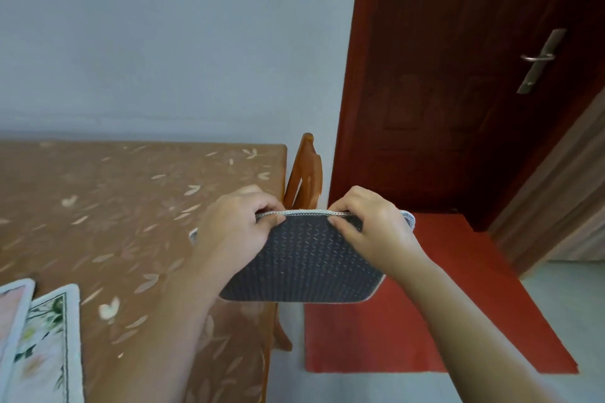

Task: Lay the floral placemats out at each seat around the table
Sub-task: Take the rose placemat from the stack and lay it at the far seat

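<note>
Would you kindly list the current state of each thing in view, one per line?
Held placemat: in the air over the table's right edge, dark backing facing the camera.
Left hand: grip closed on its top edge.
Right hand: grip closed on its top edge.
Floral placemats: two lying flat on the table, face up.
Chair: pushed in.
Door: closed.

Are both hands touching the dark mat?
Touching. The head view shows the left hand and right hand each pinching the top edge of the held mat, fingers folded over its white trim.

Two bare, sleeveless forearms (183,304)
</note>
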A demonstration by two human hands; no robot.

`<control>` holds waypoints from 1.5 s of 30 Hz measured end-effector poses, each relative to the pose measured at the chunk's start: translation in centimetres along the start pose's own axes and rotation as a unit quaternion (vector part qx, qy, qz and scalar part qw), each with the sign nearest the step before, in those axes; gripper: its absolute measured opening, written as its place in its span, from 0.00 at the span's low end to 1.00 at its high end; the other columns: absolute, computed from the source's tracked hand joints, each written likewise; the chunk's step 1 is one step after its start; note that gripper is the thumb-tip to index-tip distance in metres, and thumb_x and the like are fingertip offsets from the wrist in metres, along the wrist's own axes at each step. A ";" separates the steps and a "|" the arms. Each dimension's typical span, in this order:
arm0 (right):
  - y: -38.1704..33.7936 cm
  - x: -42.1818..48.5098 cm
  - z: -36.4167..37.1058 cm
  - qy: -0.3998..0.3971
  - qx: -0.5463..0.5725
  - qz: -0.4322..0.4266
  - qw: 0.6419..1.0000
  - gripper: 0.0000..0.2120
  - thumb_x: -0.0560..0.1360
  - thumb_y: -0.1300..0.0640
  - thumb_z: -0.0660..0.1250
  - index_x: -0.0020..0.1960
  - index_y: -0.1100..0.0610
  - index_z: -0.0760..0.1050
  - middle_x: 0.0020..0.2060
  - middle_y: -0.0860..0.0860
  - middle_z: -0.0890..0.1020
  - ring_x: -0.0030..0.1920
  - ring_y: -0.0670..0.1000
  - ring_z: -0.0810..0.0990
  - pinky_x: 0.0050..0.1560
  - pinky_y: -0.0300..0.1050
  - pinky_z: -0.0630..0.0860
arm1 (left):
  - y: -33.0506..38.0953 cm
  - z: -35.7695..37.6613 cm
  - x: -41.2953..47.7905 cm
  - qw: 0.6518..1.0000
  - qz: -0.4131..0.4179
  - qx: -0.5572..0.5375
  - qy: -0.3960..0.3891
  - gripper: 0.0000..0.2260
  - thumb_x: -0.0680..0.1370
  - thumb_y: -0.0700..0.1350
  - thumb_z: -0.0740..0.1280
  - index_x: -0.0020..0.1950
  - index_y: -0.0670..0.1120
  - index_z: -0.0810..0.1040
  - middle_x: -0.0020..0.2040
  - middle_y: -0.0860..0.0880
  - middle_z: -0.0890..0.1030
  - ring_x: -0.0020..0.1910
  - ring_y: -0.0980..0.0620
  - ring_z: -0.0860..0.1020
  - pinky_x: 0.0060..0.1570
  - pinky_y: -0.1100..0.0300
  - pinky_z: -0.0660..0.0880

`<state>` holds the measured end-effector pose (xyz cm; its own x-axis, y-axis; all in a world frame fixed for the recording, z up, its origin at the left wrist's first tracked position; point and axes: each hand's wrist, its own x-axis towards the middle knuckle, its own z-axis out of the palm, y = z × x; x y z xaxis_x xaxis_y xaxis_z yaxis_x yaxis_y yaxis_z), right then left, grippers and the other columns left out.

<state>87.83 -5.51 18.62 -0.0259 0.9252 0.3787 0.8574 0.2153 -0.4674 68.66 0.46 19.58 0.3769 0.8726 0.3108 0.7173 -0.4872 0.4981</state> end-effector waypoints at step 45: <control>-1.7 36.5 19.6 -0.293 0.201 -0.362 0.862 0.01 0.72 0.58 0.68 0.42 0.54 0.77 0.38 0.45 0.75 0.42 0.47 0.75 0.44 0.42 0.69 | -16.2 -3.1 13.6 0.867 -0.395 0.134 0.274 0.02 0.69 0.41 0.72 0.40 0.44 0.81 0.39 0.47 0.80 0.42 0.44 0.77 0.42 0.50 0.73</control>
<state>75.31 34.00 17.58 -0.8357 0.4757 0.2745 0.2621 0.7846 -0.5618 60.41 20.14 18.23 -0.5751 0.7472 0.3330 0.7632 0.3435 0.5474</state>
